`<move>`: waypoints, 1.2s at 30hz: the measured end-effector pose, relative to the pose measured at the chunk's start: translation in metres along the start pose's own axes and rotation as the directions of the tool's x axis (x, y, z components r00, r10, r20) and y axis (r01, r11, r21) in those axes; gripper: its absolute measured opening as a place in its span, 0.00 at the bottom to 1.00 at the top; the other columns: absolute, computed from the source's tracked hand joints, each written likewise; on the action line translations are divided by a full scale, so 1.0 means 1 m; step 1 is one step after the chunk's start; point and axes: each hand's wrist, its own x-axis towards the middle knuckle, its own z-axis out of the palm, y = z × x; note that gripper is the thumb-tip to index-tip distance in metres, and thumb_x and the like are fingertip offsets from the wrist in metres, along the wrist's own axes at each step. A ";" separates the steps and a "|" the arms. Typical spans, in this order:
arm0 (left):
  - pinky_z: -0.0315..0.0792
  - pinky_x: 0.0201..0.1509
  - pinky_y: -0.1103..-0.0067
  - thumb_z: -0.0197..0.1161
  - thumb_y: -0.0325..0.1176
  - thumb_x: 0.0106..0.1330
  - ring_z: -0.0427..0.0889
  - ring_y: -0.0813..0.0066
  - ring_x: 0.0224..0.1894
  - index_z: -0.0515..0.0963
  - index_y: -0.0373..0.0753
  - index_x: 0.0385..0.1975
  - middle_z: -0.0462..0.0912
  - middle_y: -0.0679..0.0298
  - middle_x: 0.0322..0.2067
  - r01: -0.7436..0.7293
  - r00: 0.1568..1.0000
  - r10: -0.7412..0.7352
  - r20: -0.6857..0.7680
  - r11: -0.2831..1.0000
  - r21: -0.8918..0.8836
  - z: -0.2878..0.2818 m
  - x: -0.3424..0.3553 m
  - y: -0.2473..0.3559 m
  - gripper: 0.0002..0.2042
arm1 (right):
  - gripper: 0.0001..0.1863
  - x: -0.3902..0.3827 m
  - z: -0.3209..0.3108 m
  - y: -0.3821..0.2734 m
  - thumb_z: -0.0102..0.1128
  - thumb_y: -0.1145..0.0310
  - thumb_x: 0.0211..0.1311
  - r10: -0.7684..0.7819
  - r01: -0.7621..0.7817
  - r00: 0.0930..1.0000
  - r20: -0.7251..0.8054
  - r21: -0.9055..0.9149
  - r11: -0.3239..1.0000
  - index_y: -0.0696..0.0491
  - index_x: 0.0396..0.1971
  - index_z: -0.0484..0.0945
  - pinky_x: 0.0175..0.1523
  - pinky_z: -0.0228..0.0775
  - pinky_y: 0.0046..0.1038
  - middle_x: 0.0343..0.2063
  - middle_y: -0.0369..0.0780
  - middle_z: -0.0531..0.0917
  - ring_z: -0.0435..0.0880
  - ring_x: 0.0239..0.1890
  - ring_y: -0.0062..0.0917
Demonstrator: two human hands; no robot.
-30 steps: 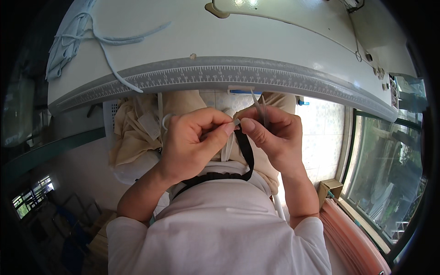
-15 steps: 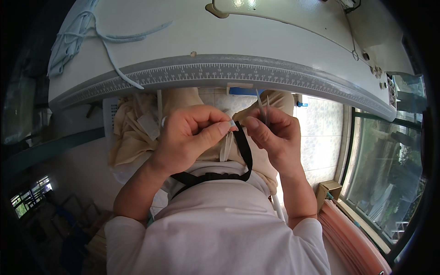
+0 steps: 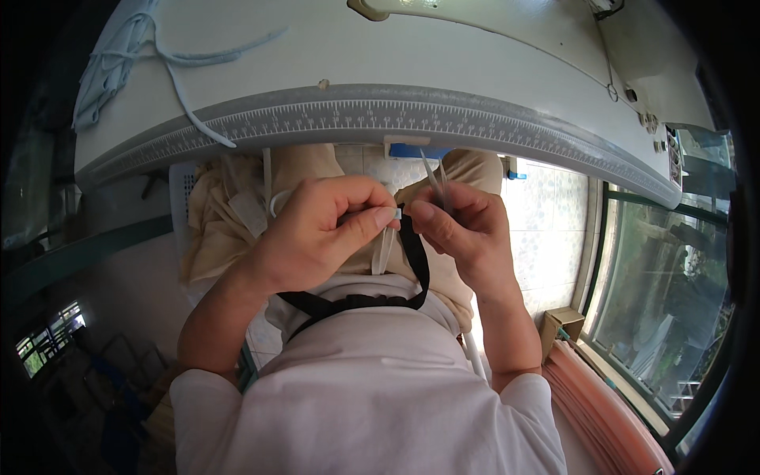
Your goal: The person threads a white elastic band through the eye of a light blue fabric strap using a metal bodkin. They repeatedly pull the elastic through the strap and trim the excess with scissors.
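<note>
Over my lap, my left hand pinches a small pale-blue piece, perhaps a fabric end, between thumb and forefinger. Close beside it on the right, my right hand is closed around metal thread snips. Their two pointed blades stick up past the fingers, slightly apart. The right thumb and forefinger reach toward the pale-blue piece; whether they also pinch it is hidden. Below the fingertips a black strap curves down to my waist. A narrow whitish strip hangs under the left hand.
A white tabletop with a grey ruler-marked edge lies ahead of my hands. Light-blue fabric strips rest on its left, one trailing over the edge. Beige cloth fills a bin at left. Pink fabric is stacked at lower right.
My view has shifted slightly, so most things sit a little further left and higher. The right hand has turned a little, tilting the snips leftward. The left hand keeps its pinch.
</note>
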 end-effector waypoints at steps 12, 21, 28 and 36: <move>0.61 0.29 0.88 0.58 0.26 0.72 0.67 0.91 0.28 0.80 0.31 0.37 0.75 0.72 0.25 0.089 0.994 -0.090 0.059 0.996 0.027 -0.001 0.005 0.002 0.06 | 0.11 0.002 -0.002 0.001 0.67 0.66 0.66 -0.008 0.007 1.000 0.000 -0.147 0.989 0.61 0.33 0.81 0.30 0.59 0.16 0.22 0.28 0.75 0.67 0.27 0.08; 0.70 0.33 0.86 0.64 0.22 0.66 0.76 0.83 0.29 0.81 0.31 0.38 0.81 0.65 0.28 -0.082 0.983 0.094 -0.161 0.993 0.079 0.000 -0.005 -0.009 0.04 | 0.07 -0.025 -0.009 -0.005 0.66 0.73 0.63 -0.470 0.399 0.882 0.031 -0.580 0.711 0.60 0.37 0.83 0.25 0.66 0.23 0.19 0.38 0.79 0.76 0.19 0.21; 0.73 0.34 0.81 0.69 0.17 0.56 0.81 0.72 0.30 0.82 0.31 0.36 0.84 0.57 0.30 -0.424 0.844 0.522 -0.127 0.793 0.438 -0.001 -0.003 -0.016 0.08 | 0.06 -0.022 -0.001 -0.010 0.71 0.78 0.53 -0.579 0.477 0.798 0.167 -0.762 0.437 0.57 0.31 0.83 0.19 0.61 0.27 0.15 0.36 0.75 0.73 0.14 0.25; 0.73 0.33 0.80 0.70 0.19 0.56 0.81 0.72 0.30 0.82 0.32 0.35 0.84 0.58 0.30 -0.447 0.834 0.542 -0.105 0.775 0.445 -0.002 -0.002 -0.014 0.08 | 0.06 -0.016 0.002 -0.006 0.71 0.77 0.53 -0.584 0.489 0.793 0.172 -0.751 0.443 0.56 0.30 0.83 0.18 0.62 0.27 0.15 0.36 0.76 0.75 0.14 0.25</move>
